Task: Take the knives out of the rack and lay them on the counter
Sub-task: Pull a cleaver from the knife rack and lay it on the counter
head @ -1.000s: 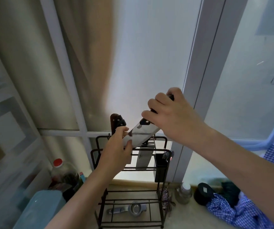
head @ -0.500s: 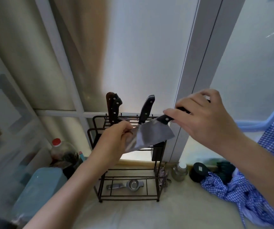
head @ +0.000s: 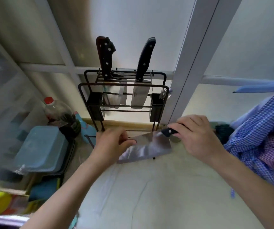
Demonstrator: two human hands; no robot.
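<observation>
A steel cleaver (head: 147,148) with a black handle hangs low over the pale counter (head: 166,195), in front of the black wire rack (head: 83,90). My right hand (head: 197,138) grips its handle. My left hand (head: 113,144) pinches the far end of the blade. Two knives still stand upright in the rack: a dark brown-handled one (head: 105,57) on the left and a black-handled one (head: 145,58) on the right, their broad blades showing behind the rack's bars.
A red-capped bottle (head: 58,111) and a blue plastic tub (head: 42,149) stand left of the rack. Blue checked cloth (head: 262,139) lies piled at the right. A window frame post (head: 194,63) rises behind the rack's right side.
Both hands have carried the cleaver from the top of the rack down and forward to just above the counter. The view has tilted down.
</observation>
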